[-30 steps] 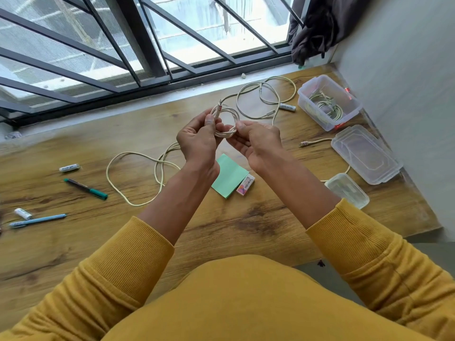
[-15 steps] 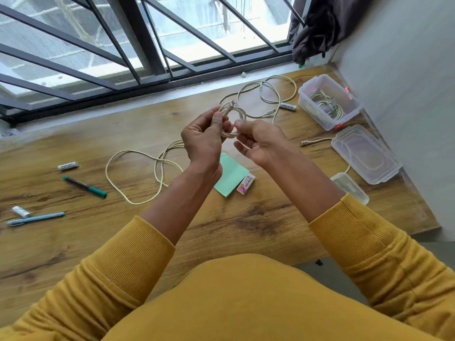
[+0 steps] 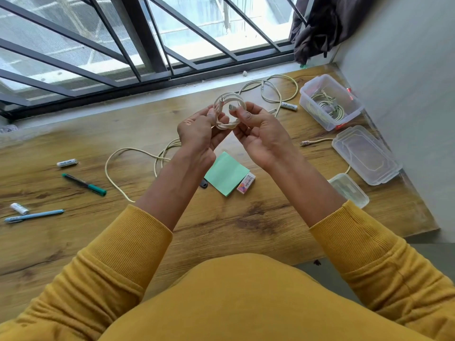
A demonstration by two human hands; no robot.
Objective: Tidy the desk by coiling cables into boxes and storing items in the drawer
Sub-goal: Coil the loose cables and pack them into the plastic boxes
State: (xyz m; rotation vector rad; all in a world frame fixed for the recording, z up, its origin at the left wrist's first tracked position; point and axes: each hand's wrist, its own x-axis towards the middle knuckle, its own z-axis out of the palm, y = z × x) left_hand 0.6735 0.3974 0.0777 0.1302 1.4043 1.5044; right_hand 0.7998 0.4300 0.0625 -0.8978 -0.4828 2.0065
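Observation:
Above the middle of the wooden desk [image 3: 221,232] I hold a small coil of white cable [image 3: 229,110]. My left hand [image 3: 200,134] pinches the coil's left side. My right hand [image 3: 262,136] pinches its right side, thumb by the plug end. A cream cable [image 3: 130,153] lies loose on the desk under my left arm. Another cream cable [image 3: 273,91] loops at the back. An open clear box [image 3: 331,102] at the back right holds a coiled cable.
A clear lid [image 3: 365,155] and a small clear box [image 3: 349,190] lie at the right by the wall. Green sticky notes [image 3: 225,173], an eraser [image 3: 246,183], batteries [image 3: 67,162], a green pen [image 3: 83,184] and a blue pen [image 3: 34,215] are scattered on the desk.
The white cable has been wound into a rounder, wider coil and raised a little between my hands. My right thumb has shifted to the plug end.

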